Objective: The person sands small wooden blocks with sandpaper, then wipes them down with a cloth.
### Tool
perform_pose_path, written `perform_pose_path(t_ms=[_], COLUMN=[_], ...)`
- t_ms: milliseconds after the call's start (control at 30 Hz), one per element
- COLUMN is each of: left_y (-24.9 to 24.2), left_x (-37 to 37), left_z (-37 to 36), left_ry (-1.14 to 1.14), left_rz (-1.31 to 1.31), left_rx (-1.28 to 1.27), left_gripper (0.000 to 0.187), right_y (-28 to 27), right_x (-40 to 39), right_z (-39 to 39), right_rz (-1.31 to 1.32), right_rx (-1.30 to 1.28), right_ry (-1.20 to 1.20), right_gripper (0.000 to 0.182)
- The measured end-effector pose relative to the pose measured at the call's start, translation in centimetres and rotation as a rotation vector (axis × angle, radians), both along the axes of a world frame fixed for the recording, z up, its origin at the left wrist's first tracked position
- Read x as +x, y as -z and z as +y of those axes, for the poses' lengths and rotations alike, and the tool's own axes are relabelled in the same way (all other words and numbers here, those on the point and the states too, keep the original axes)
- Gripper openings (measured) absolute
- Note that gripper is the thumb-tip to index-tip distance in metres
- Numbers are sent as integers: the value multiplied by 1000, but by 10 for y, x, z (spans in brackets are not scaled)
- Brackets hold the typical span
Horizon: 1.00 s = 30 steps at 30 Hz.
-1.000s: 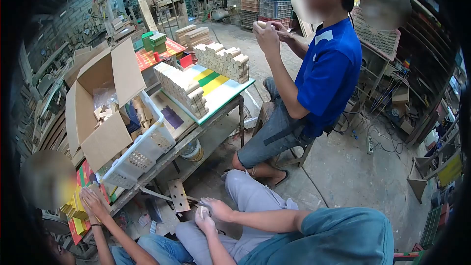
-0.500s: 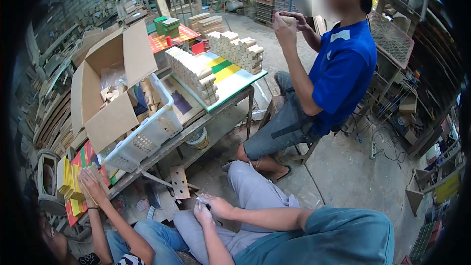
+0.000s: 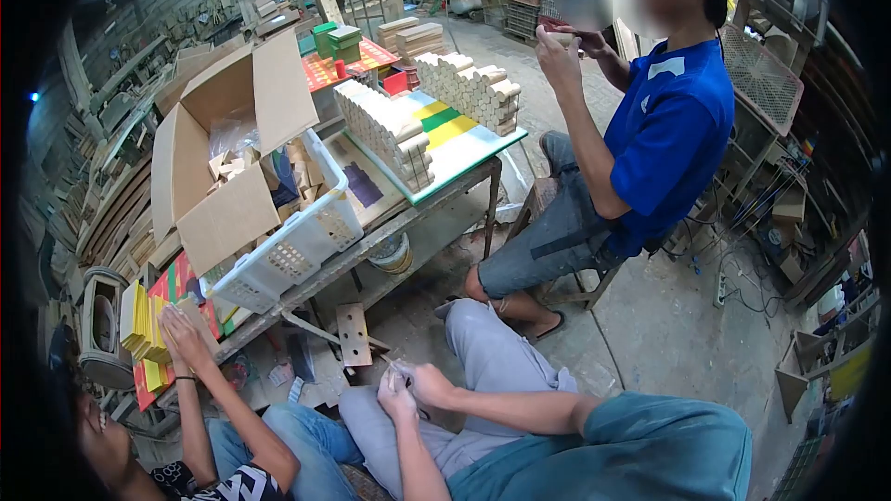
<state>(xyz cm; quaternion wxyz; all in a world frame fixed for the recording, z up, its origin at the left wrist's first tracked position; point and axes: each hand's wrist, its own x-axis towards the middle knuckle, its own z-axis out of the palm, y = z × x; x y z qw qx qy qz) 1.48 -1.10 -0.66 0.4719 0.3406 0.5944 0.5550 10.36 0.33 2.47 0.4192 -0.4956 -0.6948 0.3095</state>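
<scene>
My left hand (image 3: 398,399) is closed, held low over my grey trousers. Close against it, my right hand (image 3: 432,386) has its fingers curled in. Between the two sits a small pale piece, mostly hidden by the fingers, and its kind cannot be made out. A wooden board with dark holes (image 3: 353,335) is just beyond my hands, leaning by the table.
A white plastic basket (image 3: 278,269) and an open cardboard box (image 3: 227,234) of wooden pieces stand on the table. Stacked wooden rods (image 3: 380,134) rest on a glass-edged board. One co-worker's hands (image 3: 186,339) are beside yellow pieces (image 3: 144,320); another person in blue (image 3: 673,130) sits opposite.
The whole view has shifted slightly, so things appear farther right and lower. My hands remain together, with the right one turned a little and the pale piece less exposed.
</scene>
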Motion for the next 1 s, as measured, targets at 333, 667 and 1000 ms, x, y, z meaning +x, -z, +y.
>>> perform_pose_path(t_ms=[333,667,1000], left_y=[-7,2,-33], left_x=[4,-11,-19], left_z=[-8,-2,-3], left_ry=[-14,-29,-27], left_rz=[93,-54,-80], left_rx=[-22,-29,134], left_gripper=[30,35,39], right_y=[17,1,-42], right_x=[11,0,11], right_z=[19,4,9], right_rz=[-221,-59,35], right_rx=[-337,-22,165], right_ry=[-99,-76,-128], right_gripper=[42,37,48])
